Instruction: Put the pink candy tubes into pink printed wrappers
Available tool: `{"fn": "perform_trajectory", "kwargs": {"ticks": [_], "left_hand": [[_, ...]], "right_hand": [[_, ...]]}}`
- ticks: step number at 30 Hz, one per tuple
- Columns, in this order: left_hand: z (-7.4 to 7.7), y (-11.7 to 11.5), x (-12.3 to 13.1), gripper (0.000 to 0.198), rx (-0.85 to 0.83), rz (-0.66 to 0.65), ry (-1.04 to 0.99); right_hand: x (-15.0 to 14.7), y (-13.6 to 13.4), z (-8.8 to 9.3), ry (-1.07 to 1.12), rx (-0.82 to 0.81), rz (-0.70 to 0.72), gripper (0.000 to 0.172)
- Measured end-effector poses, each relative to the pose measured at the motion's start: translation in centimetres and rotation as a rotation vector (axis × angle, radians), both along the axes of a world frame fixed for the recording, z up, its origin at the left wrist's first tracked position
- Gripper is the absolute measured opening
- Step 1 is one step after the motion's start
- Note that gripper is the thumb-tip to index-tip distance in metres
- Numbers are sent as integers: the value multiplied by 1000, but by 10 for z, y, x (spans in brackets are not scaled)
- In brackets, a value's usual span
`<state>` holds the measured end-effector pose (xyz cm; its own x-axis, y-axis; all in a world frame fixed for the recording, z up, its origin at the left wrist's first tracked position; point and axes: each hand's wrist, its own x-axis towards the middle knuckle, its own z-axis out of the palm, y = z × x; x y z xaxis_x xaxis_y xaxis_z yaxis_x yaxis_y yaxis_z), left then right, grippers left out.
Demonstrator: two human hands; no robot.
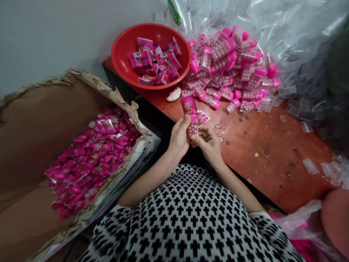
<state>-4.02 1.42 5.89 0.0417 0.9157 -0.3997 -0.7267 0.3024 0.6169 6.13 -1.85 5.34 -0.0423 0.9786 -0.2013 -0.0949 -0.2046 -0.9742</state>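
Note:
Between my hands is a small clear bottle of pink balls [193, 128], with a pink printed sleeve [189, 104] standing up over its top end. My left hand [179, 135] pinches the bottle and sleeve from the left, thumb on the front. My right hand [208, 143] has its thumb and fingers at the bottle's lower end. Just behind them a small pink wrapper [203, 117] lies on the red table [261, 145]. Beyond is a heap of filled bottles with pink caps [223, 47]. A red bowl [117, 54] of pink packets [144, 58] stands behind my left hand.
A torn cardboard box [29, 120] full of pink wrapped bottles [92, 156] is at the left. Empty clear containers [310, 166] lie at the right, near a plastic bag [308, 218]. Clear plastic [231, 14] is piled behind. White crumpled material [173, 95] lies by the bowl.

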Motion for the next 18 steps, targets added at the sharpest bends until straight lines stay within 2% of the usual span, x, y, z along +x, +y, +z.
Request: {"fn": "perform_trajectory", "kwargs": {"ticks": [5, 9, 18], "left_hand": [[-2, -1, -2, 49, -11, -63, -36], [-3, 2, -5, 42, 16, -85, -3], [-1, 0, -4, 33, -44, -65, 76]], "right_hand": [[-6, -2, 3, -15, -21, -79, 31], [-5, -2, 3, 4, 3, -103, 28], [-8, 0, 3, 38, -21, -180, 30]]}}
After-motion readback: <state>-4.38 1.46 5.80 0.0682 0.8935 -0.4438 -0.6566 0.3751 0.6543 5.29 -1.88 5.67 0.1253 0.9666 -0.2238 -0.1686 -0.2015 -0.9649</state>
